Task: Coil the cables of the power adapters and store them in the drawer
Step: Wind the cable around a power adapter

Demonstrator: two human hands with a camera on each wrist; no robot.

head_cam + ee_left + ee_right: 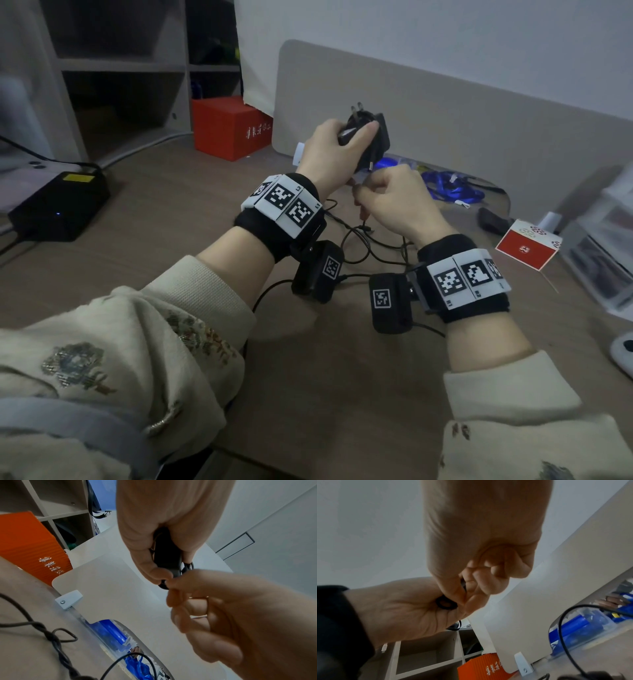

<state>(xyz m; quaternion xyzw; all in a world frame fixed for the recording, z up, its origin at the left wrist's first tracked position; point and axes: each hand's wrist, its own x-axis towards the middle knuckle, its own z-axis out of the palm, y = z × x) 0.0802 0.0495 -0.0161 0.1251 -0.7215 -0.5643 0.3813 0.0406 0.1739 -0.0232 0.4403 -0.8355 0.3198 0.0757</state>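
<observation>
A black power adapter [371,137], prongs pointing up, is held above the desk in my left hand [325,147], whose fingers and thumb curl round its body. Its thin black cable [371,159] is wound along the adapter's side. Just below, my right hand [388,197] is curled and pinches a small loop of that cable [447,603] against the left palm. From the left wrist camera the adapter [167,555] shows between the left hand's fingers [149,566], with the right hand [214,601] right under it. More black cables [363,240] lie loose on the desk beneath both wrists.
A grey partition panel [445,116] closes the desk's back edge. A red box [229,126] stands at the back left, a black device [58,202] at far left. Blue lanyards [448,186], a small red-and-white box [527,248] and clear plastic drawers [606,246] sit at the right.
</observation>
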